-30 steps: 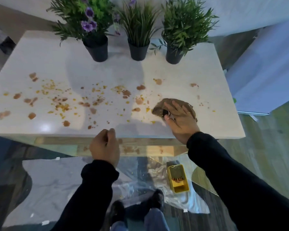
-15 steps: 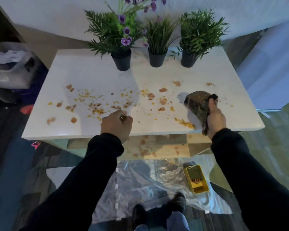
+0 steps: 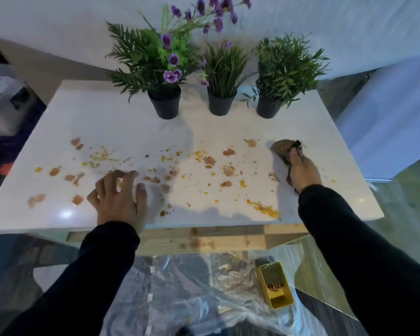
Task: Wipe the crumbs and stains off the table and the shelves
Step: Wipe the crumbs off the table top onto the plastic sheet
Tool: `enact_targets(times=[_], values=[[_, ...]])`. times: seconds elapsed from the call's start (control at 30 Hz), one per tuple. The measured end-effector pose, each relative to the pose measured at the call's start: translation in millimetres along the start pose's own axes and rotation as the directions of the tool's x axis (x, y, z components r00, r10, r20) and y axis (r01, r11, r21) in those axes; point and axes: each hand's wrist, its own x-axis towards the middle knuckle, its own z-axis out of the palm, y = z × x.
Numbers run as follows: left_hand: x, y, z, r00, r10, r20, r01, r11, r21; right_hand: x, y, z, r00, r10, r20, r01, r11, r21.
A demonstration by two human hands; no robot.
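My right hand [image 3: 303,169] grips the brown cloth [image 3: 284,149], fingers clamped round its near end, and the cloth lies bunched on the white surface [image 3: 121,127] at its right side, in front of the rightmost potted plant [image 3: 274,76]. Left of the cloth, orange crumbs [image 3: 100,156] and brown stains [image 3: 228,152] spread across the middle and left of the surface, with a thicker line of crumbs [image 3: 263,209] at the near edge, below the cloth. My left hand [image 3: 120,194] rests on the surface well left of the cloth, fingers apart and lightly curled, holding nothing. Behind the mess stand a flowering plant [image 3: 165,66] and a grass plant [image 3: 222,73], left of the rightmost one. Under the near edge, a stained wooden shelf [image 3: 204,238] shows. On the floor below the cloth, a yellow box [image 3: 274,284] lies on a clear plastic sheet [image 3: 192,294].
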Motion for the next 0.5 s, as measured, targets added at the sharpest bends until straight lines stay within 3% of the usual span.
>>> enact_targets(times=[0.1, 0.23, 0.37, 0.5], values=[[-1, 2, 3, 1.0, 0.011, -0.021, -0.01, 0.999, 0.041, 27, -21, 5, 1.0, -0.018, 0.004, 0.018, 1.0, -0.016], [-2, 4, 6, 1.0, 0.006, -0.03, -0.003, 0.996, 0.094, 46, -59, 33, 0.968, -0.228, 0.106, 0.248, 0.936, -0.251], [-1, 5, 5, 1.0, 0.001, -0.03, 0.003, 0.992, 0.126, 32, -77, 50, 0.882, -0.365, 0.297, 0.463, 0.785, -0.411], [-3, 5, 5, 1.0, -0.024, -0.005, 0.024, 0.992, 0.123, -2, -58, 46, 0.756, -0.461, 0.466, 0.631, 0.702, -0.33]])
